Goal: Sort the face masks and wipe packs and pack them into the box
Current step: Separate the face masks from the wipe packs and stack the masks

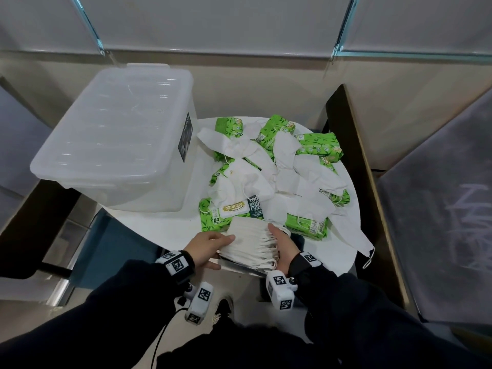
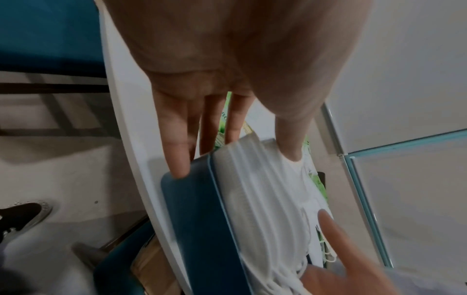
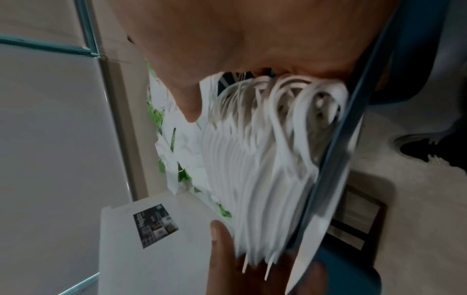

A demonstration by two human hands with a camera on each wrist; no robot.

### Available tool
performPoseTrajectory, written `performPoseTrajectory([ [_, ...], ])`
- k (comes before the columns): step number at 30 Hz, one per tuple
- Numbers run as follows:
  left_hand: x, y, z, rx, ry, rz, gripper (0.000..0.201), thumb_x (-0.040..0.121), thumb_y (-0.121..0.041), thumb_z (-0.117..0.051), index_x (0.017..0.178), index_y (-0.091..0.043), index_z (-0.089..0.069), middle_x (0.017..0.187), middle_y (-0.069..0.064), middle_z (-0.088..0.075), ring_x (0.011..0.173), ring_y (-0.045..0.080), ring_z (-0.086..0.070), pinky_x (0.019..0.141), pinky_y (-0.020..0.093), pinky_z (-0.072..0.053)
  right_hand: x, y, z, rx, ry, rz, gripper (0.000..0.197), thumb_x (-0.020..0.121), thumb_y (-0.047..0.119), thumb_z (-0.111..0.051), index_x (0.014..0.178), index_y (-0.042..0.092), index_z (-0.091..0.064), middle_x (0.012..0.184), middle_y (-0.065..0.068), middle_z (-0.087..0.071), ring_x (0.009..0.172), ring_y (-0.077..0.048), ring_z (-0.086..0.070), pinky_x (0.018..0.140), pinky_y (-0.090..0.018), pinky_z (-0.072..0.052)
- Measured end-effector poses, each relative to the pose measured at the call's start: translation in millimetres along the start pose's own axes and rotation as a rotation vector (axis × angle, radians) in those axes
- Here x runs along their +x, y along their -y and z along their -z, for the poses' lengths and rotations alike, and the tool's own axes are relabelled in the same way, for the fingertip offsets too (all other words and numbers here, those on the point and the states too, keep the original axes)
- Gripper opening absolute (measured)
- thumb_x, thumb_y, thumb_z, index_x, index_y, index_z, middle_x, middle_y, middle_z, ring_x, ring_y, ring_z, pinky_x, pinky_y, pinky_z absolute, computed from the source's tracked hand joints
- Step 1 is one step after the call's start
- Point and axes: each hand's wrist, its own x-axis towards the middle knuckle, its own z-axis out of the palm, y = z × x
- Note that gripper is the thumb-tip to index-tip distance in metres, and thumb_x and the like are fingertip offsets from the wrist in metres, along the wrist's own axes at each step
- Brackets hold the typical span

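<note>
I've got left hand (image 1: 206, 249) and right hand (image 1: 284, 250) fingers clamped endwise on this soft, slippy stack of white fabric masks (image 1: 249, 245).

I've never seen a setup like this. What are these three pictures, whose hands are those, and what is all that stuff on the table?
There is no machine here. These are a person's two bare hands, filmed by three cameras. The wide picture comes from a camera worn on the head, looking down. The other two come from the wrist cameras, which look along each hand, so the palm fills much of the view.

The left hand and right hand grip opposite ends of a stack of masks at the near edge of a round white table. Beyond the stack lies a jumble of loose masks and green wipe packs. A clear storage box, with its lid on, stands to the left.
</note>
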Motion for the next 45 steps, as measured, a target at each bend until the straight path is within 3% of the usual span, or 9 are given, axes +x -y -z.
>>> performPoseTrajectory([
  [7,8.8,20.0,-8.2,0.11,0.028,-0.091,0.066,0.069,-0.069,-0.076,0.11,-0.019,-0.062,0.103,0.007,-0.067,0.086,0.023,-0.07,0.064,0.044,-0.064,-9.0,3.0,12.4,-0.022,-0.063,0.06,0.092,0.057,0.068,-0.088,0.129,0.015,-0.066,0.13,-0.021,-0.066,0.114,-0.044,-0.067,0.103,-0.063,-0.048],
  [11,12.5,20.5,-5.4,0.146,0.05,-0.107,0.076,0.062,-0.082,-0.06,0.109,-0.023,-0.064,0.103,0.002,-0.068,0.086,0.019,-0.069,0.067,0.044,-0.065,-4.6,3.9,11.3,0.017,-0.115,0.099,0.097,0.047,0.079,-0.084,0.124,0.021,-0.068,0.128,-0.018,-0.068,0.114,-0.043,-0.066,0.101,-0.06,-0.051],
  [15,12.1,15.1,-2.4,0.275,0.105,-0.15,0.071,0.071,-0.072,-0.071,0.125,-0.03,-0.054,0.11,-0.002,-0.063,0.1,0.016,-0.066,0.064,0.034,-0.063,-35.4,8.9,-7.4,0.14,-0.019,0.081,0.074,0.077,0.059,-0.079,0.129,0.008,-0.067,0.126,-0.024,-0.068,0.114,-0.044,-0.067,0.099,-0.06,-0.051],
  [19,18.6,12.1,7.3,0.252,0.128,-0.17,0.052,0.087,-0.053,-0.074,0.128,-0.024,-0.06,0.108,0.001,-0.067,0.094,0.018,-0.07,0.073,0.045,-0.065,-13.5,2.6,-7.9,0.123,-0.184,0.064,0.102,0.044,0.074,-0.088,0.122,0.012,-0.07,0.123,-0.024,-0.069,0.109,-0.046,-0.069,0.091,-0.068,-0.053],
  [24,17.2,15.5,9.0,0.204,0.152,-0.15,0.042,0.088,-0.051,-0.075,0.115,-0.021,-0.062,0.104,0.007,-0.068,0.085,0.022,-0.071,0.067,0.049,-0.064,-10.8,5.8,-29.8,0.166,-0.197,0.153,0.056,0.08,0.058,-0.075,0.109,0.011,-0.072,0.1,-0.016,-0.077,0.096,-0.038,-0.073,0.094,-0.06,-0.055],
  [28,17.1,18.9,11.3,0.239,0.134,-0.16,0.068,0.065,-0.075,-0.072,0.111,-0.027,-0.057,0.103,0.003,-0.067,0.085,0.02,-0.069,0.07,0.04,-0.064,-8.3,7.8,-30.6,0.136,-0.154,0.131,0.084,0.055,0.071,-0.083,0.113,0.012,-0.072,0.109,-0.015,-0.075,0.103,-0.038,-0.071,0.096,-0.06,-0.053],
  [36,40.7,8.3,27.9,0.293,0.252,-0.175,0.059,0.077,-0.049,-0.082,0.126,-0.033,-0.054,0.109,0.005,-0.067,0.098,0.02,-0.072,0.081,0.047,-0.063,14.2,-1.2,5.3,0.238,-0.084,0.101,0.103,0.045,0.059,-0.096,0.131,0.011,-0.066,0.129,-0.021,-0.067,0.116,-0.045,-0.066,0.107,-0.064,-0.044],
  [41,37.5,-7.2,27.3,0.331,0.252,-0.256,0.076,0.079,-0.048,-0.084,0.14,-0.038,-0.039,0.12,-0.013,-0.06,0.1,0.014,-0.07,0.068,0.031,-0.061,-28.4,5.6,-13.8,0.366,0.093,0.065,0.073,0.086,0.06,-0.066,0.137,0.007,-0.061,0.138,-0.024,-0.061,0.128,-0.044,-0.058,0.115,-0.059,-0.037],
  [45,45.6,-12.1,28.2,0.499,0.323,-0.338,0.111,0.07,-0.047,-0.091,0.157,-0.026,-0.027,0.13,-0.009,-0.057,0.103,0.007,-0.067,0.094,0.03,-0.056,-28.1,3.4,-14.2,0.376,0.14,0.053,0.071,0.091,0.057,-0.058,0.139,0.005,-0.059,0.138,-0.025,-0.061,0.128,-0.043,-0.057,0.112,-0.055,-0.04],
])
